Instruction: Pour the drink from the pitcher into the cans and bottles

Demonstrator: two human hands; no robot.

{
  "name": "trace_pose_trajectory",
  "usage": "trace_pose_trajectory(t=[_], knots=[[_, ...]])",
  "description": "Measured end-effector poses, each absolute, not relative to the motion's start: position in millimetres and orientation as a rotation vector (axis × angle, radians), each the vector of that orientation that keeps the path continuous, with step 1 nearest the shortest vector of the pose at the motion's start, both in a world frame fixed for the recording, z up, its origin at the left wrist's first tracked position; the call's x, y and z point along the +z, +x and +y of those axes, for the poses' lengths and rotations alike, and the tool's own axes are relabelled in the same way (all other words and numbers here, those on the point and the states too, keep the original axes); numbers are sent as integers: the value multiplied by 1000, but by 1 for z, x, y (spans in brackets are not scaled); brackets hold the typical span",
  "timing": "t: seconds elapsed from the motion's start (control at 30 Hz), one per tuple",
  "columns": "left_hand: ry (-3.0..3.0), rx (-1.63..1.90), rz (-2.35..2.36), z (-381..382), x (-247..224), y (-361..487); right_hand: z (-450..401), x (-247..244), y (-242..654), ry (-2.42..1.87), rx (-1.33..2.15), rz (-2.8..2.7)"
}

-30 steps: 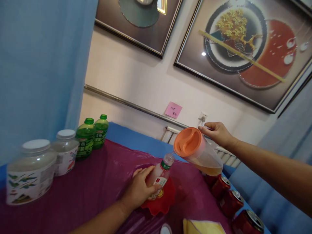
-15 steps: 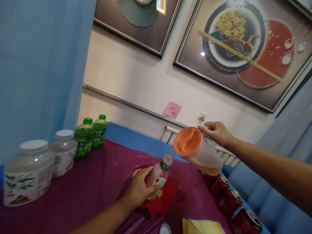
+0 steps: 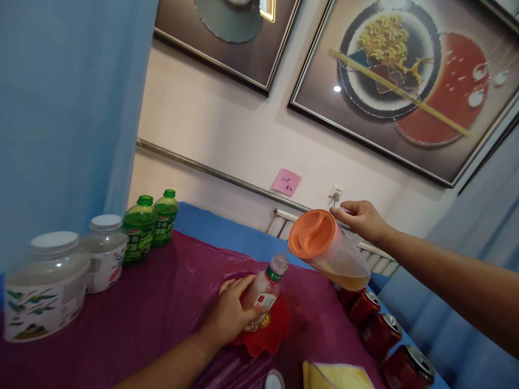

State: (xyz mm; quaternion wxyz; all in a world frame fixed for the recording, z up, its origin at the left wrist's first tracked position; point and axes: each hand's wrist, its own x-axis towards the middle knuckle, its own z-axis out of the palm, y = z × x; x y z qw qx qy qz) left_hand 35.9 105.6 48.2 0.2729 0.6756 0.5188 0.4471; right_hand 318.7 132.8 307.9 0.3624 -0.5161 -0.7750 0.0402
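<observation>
My left hand [image 3: 233, 310] is wrapped round a clear bottle [image 3: 263, 297] with a green and red neck band, its top uncapped. The bottle stands over a red scalloped dish [image 3: 270, 337]. Up on the right, my right hand [image 3: 360, 219] grips the handle of a see-through pitcher [image 3: 340, 259] with an orange lid [image 3: 312, 235]. The pitcher is tilted toward the bottle, its spout close above the bottle's mouth, and yellowish liquid lies along its lower side. A thin trickle seems to show at the spout, though it is hard to make out.
Clear jars with white lids [image 3: 54, 243] and green bottles [image 3: 140, 232] line the left of the purple tablecloth [image 3: 162, 302]. Several dark red cans [image 3: 381, 335] stand at the right edge. In front lie a folded yellow cloth [image 3: 336, 376] and a small white cap [image 3: 274, 380].
Both hands, the bottle and the tilted pitcher hold nearly the same positions. The whole view has shifted very slightly.
</observation>
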Motion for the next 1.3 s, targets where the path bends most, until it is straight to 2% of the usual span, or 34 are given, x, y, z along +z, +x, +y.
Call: trace_pose_trajectory(t=[1.3], knots=[[1836, 1189, 1424, 104, 51, 37, 131, 309, 315, -1336, 110, -1996]])
